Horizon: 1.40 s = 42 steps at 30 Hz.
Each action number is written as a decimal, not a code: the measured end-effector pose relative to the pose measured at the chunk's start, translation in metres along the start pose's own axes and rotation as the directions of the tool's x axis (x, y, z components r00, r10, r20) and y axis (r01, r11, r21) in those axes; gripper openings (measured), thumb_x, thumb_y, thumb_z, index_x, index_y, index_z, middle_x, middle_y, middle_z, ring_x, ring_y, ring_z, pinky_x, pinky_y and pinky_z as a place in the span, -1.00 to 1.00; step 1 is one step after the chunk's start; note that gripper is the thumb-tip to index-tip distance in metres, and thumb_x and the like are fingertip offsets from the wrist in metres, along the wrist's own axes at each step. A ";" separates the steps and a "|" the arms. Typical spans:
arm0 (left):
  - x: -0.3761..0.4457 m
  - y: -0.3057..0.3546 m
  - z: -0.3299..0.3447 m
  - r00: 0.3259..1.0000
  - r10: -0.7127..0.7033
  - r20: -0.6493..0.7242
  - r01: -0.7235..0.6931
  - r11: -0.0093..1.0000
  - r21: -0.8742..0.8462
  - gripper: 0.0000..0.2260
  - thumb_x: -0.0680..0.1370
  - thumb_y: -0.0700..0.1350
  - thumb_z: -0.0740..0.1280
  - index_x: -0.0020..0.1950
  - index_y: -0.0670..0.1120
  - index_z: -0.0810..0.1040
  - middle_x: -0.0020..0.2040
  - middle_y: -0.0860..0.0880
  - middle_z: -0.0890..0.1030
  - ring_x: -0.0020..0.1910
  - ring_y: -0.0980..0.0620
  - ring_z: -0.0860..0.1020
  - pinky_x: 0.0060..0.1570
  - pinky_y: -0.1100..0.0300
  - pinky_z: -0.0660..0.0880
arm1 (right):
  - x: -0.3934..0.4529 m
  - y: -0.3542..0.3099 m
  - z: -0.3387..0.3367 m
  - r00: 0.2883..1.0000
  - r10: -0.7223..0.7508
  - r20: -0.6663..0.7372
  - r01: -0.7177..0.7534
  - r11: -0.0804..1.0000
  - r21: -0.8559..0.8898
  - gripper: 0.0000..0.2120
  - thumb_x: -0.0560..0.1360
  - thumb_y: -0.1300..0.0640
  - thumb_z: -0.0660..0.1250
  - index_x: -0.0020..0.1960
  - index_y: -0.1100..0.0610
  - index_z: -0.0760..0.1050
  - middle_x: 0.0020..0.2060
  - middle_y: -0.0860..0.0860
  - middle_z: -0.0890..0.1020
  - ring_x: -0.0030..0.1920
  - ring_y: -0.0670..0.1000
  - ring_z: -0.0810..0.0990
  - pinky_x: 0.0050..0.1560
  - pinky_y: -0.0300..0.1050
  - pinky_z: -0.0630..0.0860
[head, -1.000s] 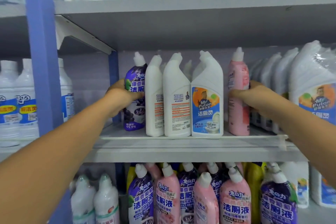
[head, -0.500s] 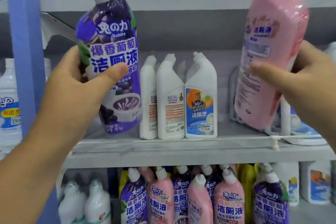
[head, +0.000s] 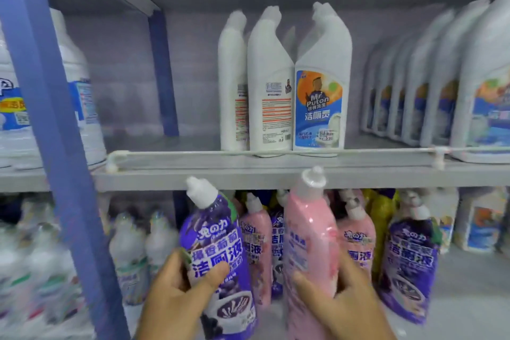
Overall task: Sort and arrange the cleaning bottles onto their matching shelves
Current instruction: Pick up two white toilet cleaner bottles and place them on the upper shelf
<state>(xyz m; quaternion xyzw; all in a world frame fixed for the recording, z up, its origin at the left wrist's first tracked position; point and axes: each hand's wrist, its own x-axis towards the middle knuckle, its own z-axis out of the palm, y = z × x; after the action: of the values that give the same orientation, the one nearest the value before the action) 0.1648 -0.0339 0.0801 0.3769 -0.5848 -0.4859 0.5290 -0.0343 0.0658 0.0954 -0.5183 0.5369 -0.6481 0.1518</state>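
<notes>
At the lower shelf level, both hands hold bottles upright in front of the stocked row. Left hand [head: 176, 292] grips the purple bottle [head: 218, 259] around its middle, thumb curled across the label, white cap [head: 200, 192] tilted slightly left and reaching the front edge of the middle shelf [head: 248, 174]. Right hand [head: 342, 303] grips the pink bottle [head: 309, 251] low on its body, fingers wrapped round the front; its white cap [head: 313, 179] overlaps the shelf edge. The two held bottles stand just beside each other, apart by a narrow gap. Behind them, the lower shelf carries a mixed row of purple and pink bottles [head: 356, 232], blurred. On the middle shelf, three white bottles [head: 276, 85] stand together near the centre, the rightmost showing a blue and orange label; the shelf floor to their left is bare up to a blue post [head: 162, 72]. A row of larger white bottles [head: 441, 85] fills the right end. A blue upright [head: 55, 132] crosses the left foreground, with clear bottles [head: 80, 91] behind it.
</notes>
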 end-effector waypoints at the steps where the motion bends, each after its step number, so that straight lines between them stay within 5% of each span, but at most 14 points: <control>1: -0.001 -0.012 0.002 1.000 0.002 -0.012 -0.002 0.999 0.035 -0.65 0.42 -0.48 0.46 0.06 -0.10 0.61 -0.13 -0.05 0.76 -0.21 0.10 0.67 -0.23 0.45 0.56 | -0.002 0.017 0.010 1.000 0.006 0.022 -0.006 1.000 -0.005 -0.36 0.05 -0.22 0.49 0.14 -0.49 0.55 0.01 -0.57 0.59 0.04 -0.51 0.55 -0.02 -0.60 0.42; 4: 0.009 -0.050 0.000 0.998 0.010 -0.055 -0.006 0.996 0.086 -0.49 0.42 -0.43 0.50 0.17 0.11 0.60 -0.06 0.09 0.76 -0.15 0.20 0.68 -0.13 0.46 0.54 | -0.005 0.071 0.038 0.993 0.001 0.119 0.007 0.998 -0.060 -0.28 0.27 -0.12 0.54 0.41 -0.29 0.46 0.31 -0.33 0.57 0.34 -0.23 0.53 0.37 -0.26 0.43; 8: 0.014 -0.067 -0.004 0.993 -0.013 -0.120 0.032 0.988 0.154 -0.48 0.41 -0.35 0.55 0.15 0.20 0.57 -0.08 0.20 0.74 -0.17 0.35 0.65 -0.16 0.54 0.49 | -0.006 0.118 0.064 0.991 0.064 0.116 -0.045 0.987 -0.154 -0.25 0.33 -0.16 0.54 0.46 -0.16 0.38 0.37 -0.26 0.54 0.41 -0.16 0.49 0.46 -0.10 0.39; 10: 0.017 -0.075 -0.007 0.991 -0.022 -0.129 0.044 0.985 0.167 -0.47 0.41 -0.31 0.57 0.14 0.25 0.56 -0.04 0.21 0.74 -0.11 0.35 0.65 -0.04 0.43 0.54 | -0.004 0.129 0.075 0.997 0.052 0.061 -0.036 0.969 -0.245 -0.28 0.34 -0.25 0.48 0.45 -0.17 0.38 0.34 -0.24 0.50 0.36 -0.11 0.51 0.40 0.02 0.44; 14: 0.021 -0.077 -0.009 0.996 -0.034 -0.077 0.052 0.967 0.248 -0.49 0.43 -0.16 0.57 0.14 0.37 0.50 -0.02 0.38 0.68 -0.04 0.40 0.62 0.05 0.25 0.50 | 0.004 0.128 0.088 0.997 0.064 0.039 -0.038 0.880 -0.474 -0.22 0.31 -0.44 0.28 0.46 -0.16 0.37 0.20 -0.15 0.40 0.23 -0.04 0.51 0.16 -0.10 0.47; 18: 0.020 -0.084 -0.016 0.997 -0.026 -0.072 0.050 0.937 0.346 -0.46 0.41 0.07 0.57 0.11 0.61 0.39 -0.02 0.45 0.64 -0.02 0.38 0.62 0.06 0.21 0.54 | 0.006 0.132 0.099 0.987 0.133 0.093 -0.075 0.880 -0.468 -0.13 0.32 -0.59 0.18 0.43 -0.06 0.36 0.22 -0.18 0.44 0.25 -0.01 0.55 0.08 -0.20 0.42; 21: 0.022 -0.092 -0.027 0.997 -0.040 -0.066 0.059 0.942 0.331 -0.51 0.39 0.12 0.58 0.13 0.56 0.43 0.00 0.39 0.67 0.02 0.26 0.65 0.11 0.11 0.57 | 0.008 0.134 0.112 0.991 0.123 0.052 -0.076 0.840 -0.537 0.08 0.28 -0.70 -0.23 0.48 0.00 0.29 0.34 -0.07 0.38 0.31 0.03 0.52 0.12 -0.19 0.43; 25: 0.030 -0.100 -0.040 0.993 -0.104 0.048 0.089 0.965 0.246 -0.61 0.48 -0.05 0.54 0.17 0.29 0.49 -0.02 0.37 0.68 -0.02 0.32 0.66 0.01 0.27 0.54 | 0.012 0.127 0.117 0.963 0.242 0.116 -0.097 0.717 -0.690 0.18 0.13 -0.65 -0.58 0.44 0.00 0.14 0.38 -0.02 0.36 0.19 0.02 0.60 0.00 -0.07 0.47; 28: 0.031 -0.101 -0.041 0.991 -0.111 0.076 0.090 0.968 0.235 -0.62 0.50 -0.09 0.51 0.16 0.27 0.48 -0.04 0.39 0.67 -0.04 0.35 0.65 -0.15 0.44 0.53 | 0.013 0.125 0.117 0.954 0.272 0.124 -0.139 0.772 -0.620 -0.03 0.33 -0.64 -0.26 0.46 0.00 0.17 0.36 -0.01 0.41 0.21 0.04 0.59 0.07 -0.05 0.49; 30: 0.031 -0.105 -0.042 0.988 -0.130 0.088 0.110 0.973 0.205 -0.61 0.50 -0.13 0.51 0.15 0.27 0.48 -0.05 0.37 0.68 -0.03 0.32 0.65 -0.19 0.48 0.53 | 0.011 0.129 0.114 0.951 0.288 0.114 -0.183 0.819 -0.543 -0.37 0.54 -0.38 0.15 0.46 -0.02 0.25 0.30 -0.04 0.43 0.23 0.00 0.56 0.12 -0.15 0.47; 32: 0.030 -0.105 -0.044 0.984 -0.142 0.110 0.121 0.976 0.180 -0.59 0.49 -0.17 0.51 0.16 0.26 0.49 -0.06 0.34 0.70 -0.02 0.31 0.66 -0.18 0.48 0.53 | 0.008 0.132 0.108 0.947 0.304 0.107 -0.228 0.867 -0.442 -0.56 0.56 -0.17 0.36 0.37 -0.07 0.37 0.19 -0.10 0.47 0.11 -0.13 0.54 0.06 -0.31 0.42; 35: 0.028 -0.103 -0.043 0.976 -0.151 0.156 0.126 0.979 0.157 -0.59 0.48 -0.20 0.51 0.15 0.23 0.52 -0.08 0.35 0.70 -0.03 0.36 0.64 -0.17 0.52 0.50 | -0.001 0.132 0.099 0.953 0.292 0.082 -0.255 0.917 -0.308 -0.70 0.48 -0.22 0.40 0.13 -0.17 0.45 0.04 -0.13 0.52 -0.13 -0.11 0.58 -0.09 -0.32 0.49; 39: 0.019 -0.100 -0.026 0.976 -0.143 0.167 0.133 0.989 0.067 -0.58 0.42 -0.24 0.56 0.14 0.15 0.58 -0.12 0.26 0.73 -0.11 0.36 0.66 -0.22 0.54 0.48 | -0.010 0.122 0.087 0.955 0.290 0.068 -0.281 0.952 -0.123 -0.67 0.39 -0.27 0.41 0.10 -0.19 0.52 0.04 -0.23 0.58 -0.10 -0.06 0.63 -0.04 -0.20 0.58; 42: 0.013 -0.100 -0.010 0.980 -0.112 0.162 0.112 0.994 0.010 -0.38 0.14 0.19 0.70 0.15 0.15 0.63 -0.03 0.16 0.75 -0.03 0.25 0.69 -0.15 0.52 0.49 | -0.010 0.111 0.077 0.946 0.286 0.154 -0.278 0.958 -0.067 -0.67 0.37 -0.27 0.42 0.12 -0.30 0.52 0.04 -0.24 0.63 0.00 -0.12 0.63 0.00 -0.26 0.56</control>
<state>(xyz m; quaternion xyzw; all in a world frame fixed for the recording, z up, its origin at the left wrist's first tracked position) 0.1657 -0.0724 -0.0141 0.3685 -0.6040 -0.5438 0.4514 -0.0056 -0.0103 -0.0130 -0.4904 0.6057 -0.5633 0.2744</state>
